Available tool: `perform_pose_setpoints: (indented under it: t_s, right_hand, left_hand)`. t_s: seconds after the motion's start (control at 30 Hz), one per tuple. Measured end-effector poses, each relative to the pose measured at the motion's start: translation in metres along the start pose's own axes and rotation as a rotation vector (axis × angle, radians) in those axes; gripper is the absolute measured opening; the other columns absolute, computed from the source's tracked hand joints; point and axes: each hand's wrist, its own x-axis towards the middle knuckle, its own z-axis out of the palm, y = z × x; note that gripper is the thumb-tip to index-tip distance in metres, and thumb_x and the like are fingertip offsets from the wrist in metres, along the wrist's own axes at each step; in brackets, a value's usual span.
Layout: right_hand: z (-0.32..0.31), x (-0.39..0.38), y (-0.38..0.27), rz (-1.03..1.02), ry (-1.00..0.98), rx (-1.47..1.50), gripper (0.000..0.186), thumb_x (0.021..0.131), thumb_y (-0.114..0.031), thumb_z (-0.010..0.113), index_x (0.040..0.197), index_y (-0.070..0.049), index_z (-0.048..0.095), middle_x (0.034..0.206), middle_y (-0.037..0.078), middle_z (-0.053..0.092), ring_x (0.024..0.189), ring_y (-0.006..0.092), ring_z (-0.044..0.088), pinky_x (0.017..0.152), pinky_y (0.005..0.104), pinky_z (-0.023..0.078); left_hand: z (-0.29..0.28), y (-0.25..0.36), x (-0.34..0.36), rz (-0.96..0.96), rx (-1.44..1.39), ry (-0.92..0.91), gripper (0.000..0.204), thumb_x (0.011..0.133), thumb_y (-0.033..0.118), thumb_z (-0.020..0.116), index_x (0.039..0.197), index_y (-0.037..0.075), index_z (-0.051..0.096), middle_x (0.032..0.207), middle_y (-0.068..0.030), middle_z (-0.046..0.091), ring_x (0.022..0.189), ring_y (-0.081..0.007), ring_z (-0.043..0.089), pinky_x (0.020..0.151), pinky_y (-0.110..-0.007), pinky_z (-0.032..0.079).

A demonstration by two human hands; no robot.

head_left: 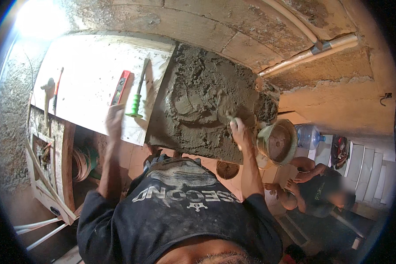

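Observation:
My right hand (238,132) is closed round the handle of a trowel, whose mortar-smeared blade (227,110) rests in the wet grey mortar (193,97) spread over the right part of the counter. Smeared by motion, my left hand (115,118) is at the near edge of the white slab (88,70), by the lower end of a red spirit level (120,87); whether it touches the level I cannot tell. A chisel with a green guarded grip (136,104) lies just right of the level. Farther left on the slab are a hammer (47,90) and a thin orange-and-black tool (57,90).
A mortar-coated bucket (277,143) stands right of the counter, with a clear blue water jug (309,136) behind it. Another person (319,189) sits low at the right, near stacked pale tiles (367,169). Pipes (308,57) run along the wall; a wooden frame (64,167) stands lower left.

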Motion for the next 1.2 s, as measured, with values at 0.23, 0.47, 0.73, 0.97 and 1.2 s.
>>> perform_pose_setpoints:
  t_s: [0.23, 0.47, 0.73, 0.97, 1.2]
  right_hand:
    - [-0.035, 0.088, -0.004, 0.386, -0.436, 0.255, 0.040, 0.093, -0.047, 0.041, 0.097, -0.009, 0.053, 0.064, 0.002, 0.046, 0.047, 0.0115, 0.045, 0.039, 0.0277, 0.041]
    - [-0.039, 0.059, -0.021, 0.401, -0.665, 0.290, 0.032, 0.094, -0.040, 0.042, 0.083, -0.010, 0.048, 0.061, -0.001, 0.042, 0.045, 0.0114, 0.042, 0.037, 0.0272, 0.038]
    - [-0.038, -0.007, -0.052, 0.320, -0.666, 0.086, 0.035, 0.095, -0.038, 0.041, 0.096, -0.004, 0.053, 0.060, 0.001, 0.046, 0.045, 0.0099, 0.045, 0.039, 0.0256, 0.040]
    - [-0.037, 0.011, -0.049, 0.375, -0.394, 0.214, 0.036, 0.095, -0.037, 0.037, 0.089, -0.004, 0.052, 0.060, 0.003, 0.046, 0.044, 0.0131, 0.047, 0.041, 0.0299, 0.040]
    - [-0.034, 0.045, -0.060, 0.244, -0.641, -0.061, 0.038, 0.095, -0.035, 0.037, 0.087, -0.001, 0.051, 0.061, 0.006, 0.048, 0.044, 0.0172, 0.049, 0.042, 0.0330, 0.042]
  left_hand:
    - [-0.244, -0.093, -0.065, -0.297, -0.007, 0.956, 0.052, 0.084, 0.013, 0.059, 0.128, -0.007, 0.038, 0.115, -0.0192, 0.052, 0.101, -0.0252, 0.053, 0.090, -0.041, 0.041]
    - [-0.244, -0.224, -0.127, -0.535, 0.198, 0.517, 0.045, 0.084, 0.018, 0.061, 0.120, -0.003, 0.047, 0.104, -0.0107, 0.056, 0.085, -0.0147, 0.058, 0.064, -0.027, 0.048]
    - [-0.061, -0.137, -0.113, -0.756, -0.213, 0.235, 0.043, 0.086, 0.023, 0.060, 0.121, 0.002, 0.046, 0.096, -0.0060, 0.057, 0.073, -0.0118, 0.056, 0.058, -0.025, 0.047]
    - [-0.046, -0.103, -0.105, -0.776, -0.286, -0.013, 0.025, 0.087, 0.024, 0.059, 0.103, 0.007, 0.053, 0.090, -0.0020, 0.058, 0.069, -0.0092, 0.055, 0.057, -0.023, 0.043]
    - [-0.055, -0.104, -0.093, -0.726, -0.062, -0.080, 0.027, 0.088, 0.026, 0.058, 0.102, 0.004, 0.056, 0.088, -0.0036, 0.061, 0.070, -0.0107, 0.057, 0.060, -0.025, 0.044]
